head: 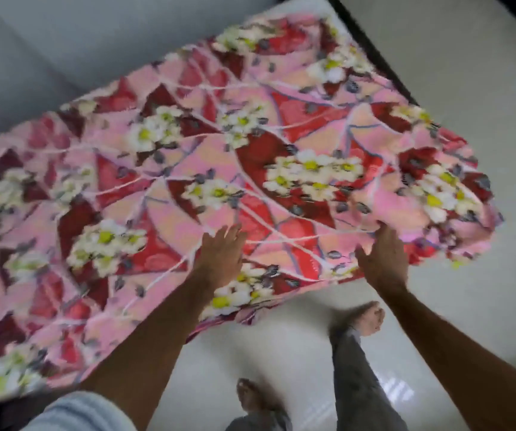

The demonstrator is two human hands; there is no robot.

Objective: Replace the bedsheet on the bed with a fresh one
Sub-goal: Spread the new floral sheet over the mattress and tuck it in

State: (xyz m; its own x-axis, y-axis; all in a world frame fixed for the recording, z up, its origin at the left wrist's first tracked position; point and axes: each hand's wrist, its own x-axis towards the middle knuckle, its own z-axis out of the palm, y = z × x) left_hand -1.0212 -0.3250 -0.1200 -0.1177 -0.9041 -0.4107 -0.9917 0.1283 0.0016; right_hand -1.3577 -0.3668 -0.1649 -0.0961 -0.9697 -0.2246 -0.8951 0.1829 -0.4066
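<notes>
A pink and red bedsheet (207,157) printed with white flowers lies spread over the bed, its near edge hanging toward the floor. My left hand (222,253) rests flat on the sheet near that edge, fingers straight. At the bed's corner my right hand (381,259) touches the bunched sheet, and its fingertips are hidden under a fold. The picture is blurred by motion.
A dark bed frame (371,48) runs along the far right side, with a strip of white mattress (309,6) showing at the top. Pale glossy floor (455,293) lies to the right and below. My bare feet and grey trousers (356,381) stand close to the bed. A grey wall (48,42) is behind.
</notes>
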